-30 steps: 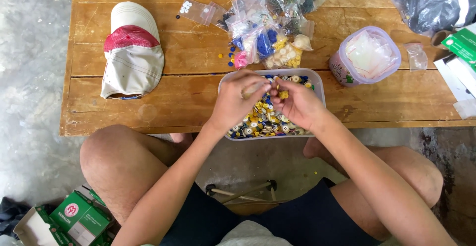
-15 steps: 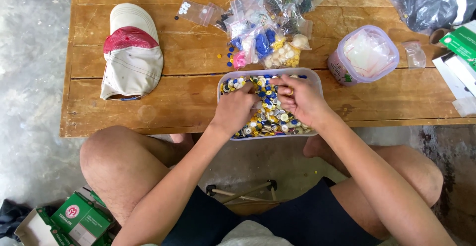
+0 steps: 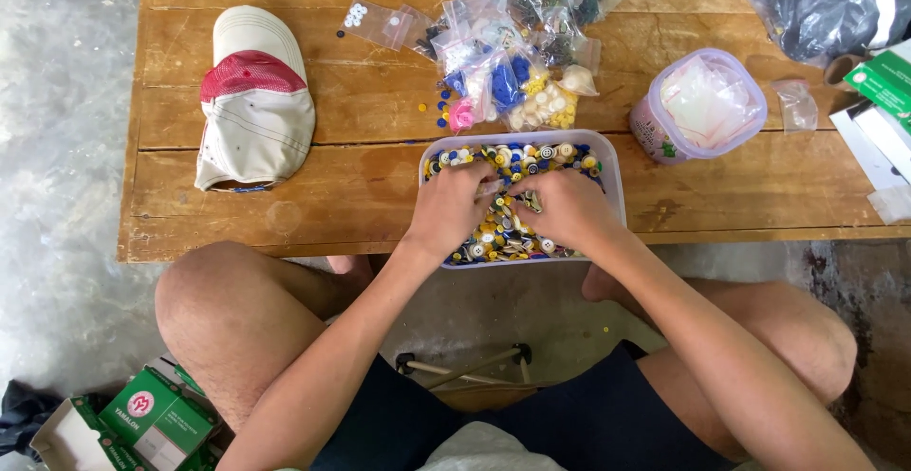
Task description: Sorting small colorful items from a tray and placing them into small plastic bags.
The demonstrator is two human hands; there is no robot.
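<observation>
Both hands had drawn back toward the near half of the tub since the earlier frames, where they had worked closer to its far rim, and they now lay side by side with the knuckles almost meeting.

Nearest the camera, the person's bare knees flanked the desk's edge, and green cardboard boxes (image 3: 157,419) sat on the floor by the left leg. The clear plastic tub (image 3: 612,163) overhung the near edge of the wooden desk (image 3: 332,196), its long axis running left to right. Inside it lay the loose buttons (image 3: 517,153), blue, yellow, white and black, heaped deepest under the palms and showing bare in a strip along the far wall.

The left hand (image 3: 454,207) and the right hand (image 3: 567,210) were both palm down in the heap, fingers curled into it. Each grip was buried in buttons, so whether either pinched one could not be told. The exposed buttons lay just beyond the fingertips, away from the body, about equally near to either hand.

Farther out, a lidded round container (image 3: 707,106) stood to the right of the tub, a cream and red cap (image 3: 254,101) well to the left, and a pile of small clear bags of sorted buttons (image 3: 512,54) just behind the tub. A dark plastic sack (image 3: 821,1) lay at the far right corner.
</observation>
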